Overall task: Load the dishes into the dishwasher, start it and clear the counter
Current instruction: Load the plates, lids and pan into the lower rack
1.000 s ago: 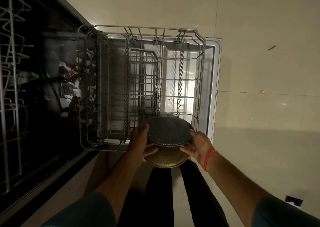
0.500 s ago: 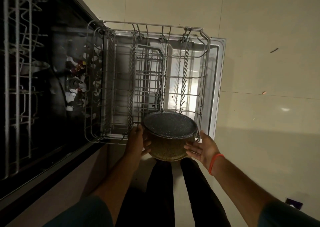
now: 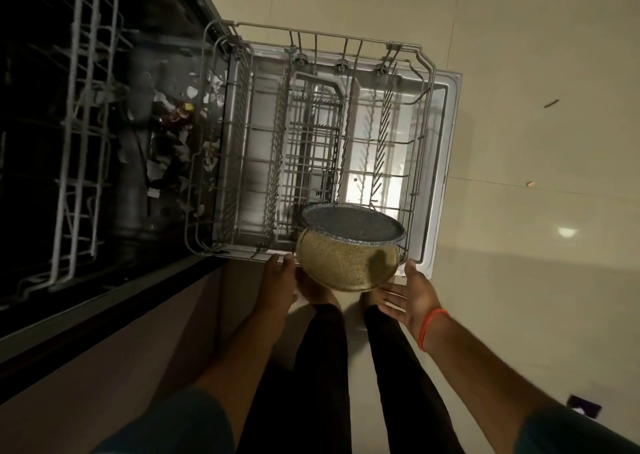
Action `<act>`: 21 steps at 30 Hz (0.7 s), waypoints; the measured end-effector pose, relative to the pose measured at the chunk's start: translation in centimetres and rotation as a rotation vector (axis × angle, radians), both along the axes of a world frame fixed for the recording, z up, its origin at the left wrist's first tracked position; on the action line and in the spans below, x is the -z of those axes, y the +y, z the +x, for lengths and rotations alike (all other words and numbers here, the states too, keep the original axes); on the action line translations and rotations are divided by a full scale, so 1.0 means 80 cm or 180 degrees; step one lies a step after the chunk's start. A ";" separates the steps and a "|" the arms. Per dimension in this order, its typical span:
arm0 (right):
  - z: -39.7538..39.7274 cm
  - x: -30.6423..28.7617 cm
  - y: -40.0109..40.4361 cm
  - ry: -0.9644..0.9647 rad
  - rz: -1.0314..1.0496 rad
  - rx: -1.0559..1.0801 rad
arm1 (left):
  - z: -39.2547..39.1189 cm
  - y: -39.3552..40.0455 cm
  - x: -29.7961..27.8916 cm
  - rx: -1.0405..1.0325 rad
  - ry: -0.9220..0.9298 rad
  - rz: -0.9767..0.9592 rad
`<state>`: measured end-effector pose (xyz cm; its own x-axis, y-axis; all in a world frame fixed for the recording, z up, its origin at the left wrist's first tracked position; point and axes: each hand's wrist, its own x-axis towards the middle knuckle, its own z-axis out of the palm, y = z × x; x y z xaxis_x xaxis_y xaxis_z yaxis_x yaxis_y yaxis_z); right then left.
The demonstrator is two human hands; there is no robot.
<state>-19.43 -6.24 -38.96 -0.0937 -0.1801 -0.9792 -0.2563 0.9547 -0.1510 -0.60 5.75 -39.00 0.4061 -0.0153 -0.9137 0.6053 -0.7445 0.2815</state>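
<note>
Pot between both hands' fingers

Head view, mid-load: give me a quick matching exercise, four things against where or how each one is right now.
Things:
1. pot
2. left hand
3. right hand
4. lower rack

States:
A. pulled out over the open door
B. open, fingers spread, just right of the pot
C. tilted at the rack's near edge
D. against the pot's left side

Pairs: 1-C, 2-D, 3-B, 4-A
</note>
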 end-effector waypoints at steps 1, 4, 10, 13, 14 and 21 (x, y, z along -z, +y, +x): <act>-0.002 -0.003 0.006 0.0007 -0.0026 -0.0015 | -0.001 0.006 -0.002 0.0003 -0.0012 -0.0034; -0.002 -0.017 0.020 -0.0017 -0.0101 -0.0096 | -0.006 0.022 -0.013 0.0166 -0.0145 -0.0139; -0.002 -0.054 0.045 0.0236 -0.0966 -0.1766 | -0.022 0.058 -0.050 0.0708 -0.0502 -0.0307; -0.003 -0.087 0.047 0.0189 -0.1431 -0.2639 | -0.027 0.074 -0.077 0.1132 -0.0515 -0.0290; -0.001 -0.099 0.046 0.0145 -0.1540 -0.2762 | -0.028 0.078 -0.089 0.1153 -0.0491 -0.0290; 0.007 -0.203 0.031 -0.0183 -0.2143 -0.3676 | -0.054 0.106 -0.217 0.1235 -0.0777 -0.0254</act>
<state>-18.87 -3.72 -22.75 0.4763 -0.5735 -0.6665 -0.8383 -0.0676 -0.5410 -4.91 14.22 -21.67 0.5595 -0.2748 -0.7819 0.1953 -0.8731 0.4466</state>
